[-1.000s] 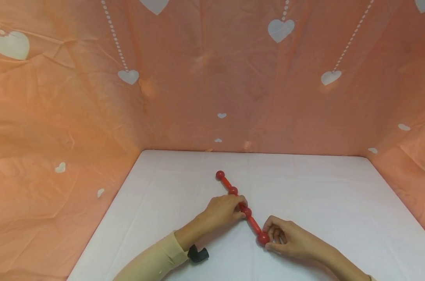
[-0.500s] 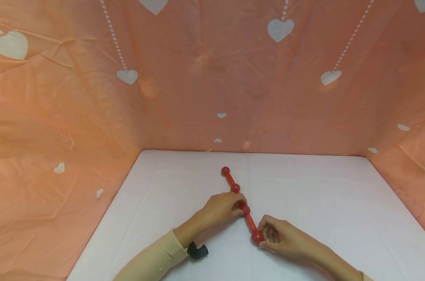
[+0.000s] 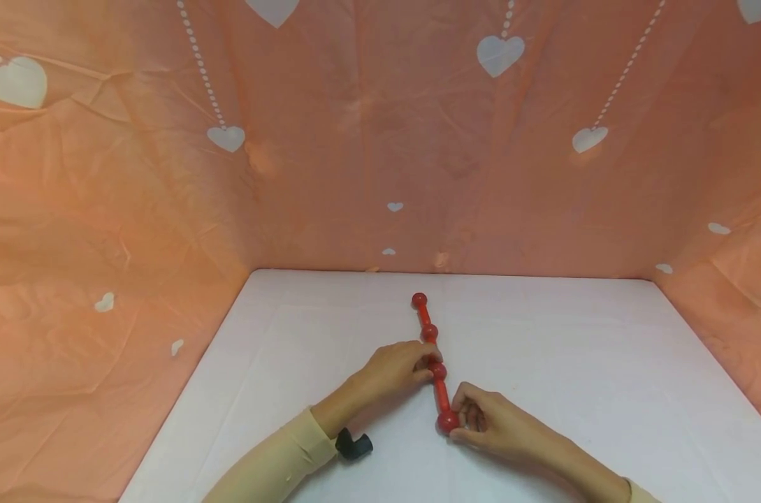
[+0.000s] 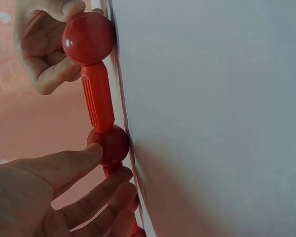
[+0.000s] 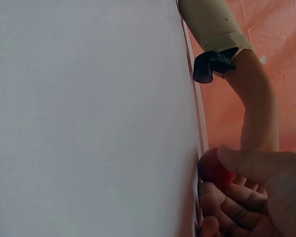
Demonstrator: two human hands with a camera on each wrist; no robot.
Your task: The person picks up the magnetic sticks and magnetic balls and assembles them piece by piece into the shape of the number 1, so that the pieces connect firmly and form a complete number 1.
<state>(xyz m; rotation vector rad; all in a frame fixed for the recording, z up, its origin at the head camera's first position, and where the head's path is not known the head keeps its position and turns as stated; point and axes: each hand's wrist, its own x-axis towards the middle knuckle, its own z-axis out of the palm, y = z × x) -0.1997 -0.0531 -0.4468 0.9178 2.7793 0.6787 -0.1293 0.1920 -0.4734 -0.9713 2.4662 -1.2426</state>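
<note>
A red ball-and-rod toy chain (image 3: 441, 395), with round balls joined by ribbed rods, lies on the white table in the head view, pointing almost straight away from me with a slight lean. My left hand (image 3: 397, 367) grips its middle, the thumb on a ball (image 4: 111, 143) and the fingers around the rod beyond it. At the near end my right hand (image 3: 496, 423) pinches the last ball (image 3: 447, 421) between thumb and fingers. In the right wrist view only that ball (image 5: 214, 165) shows, partly behind the thumb. Part of the chain's middle is hidden by my left fingers.
The white table (image 3: 575, 335) spreads around the chain. Orange cloth (image 3: 330, 140) with white hearts hangs behind and along both sides. A black curved piece (image 3: 353, 446) is attached near the left cuff.
The chain has swung around its middle: the far end moved right and the near end left. My right hand moved left with the near ball; the left hand stayed nearly in place.
</note>
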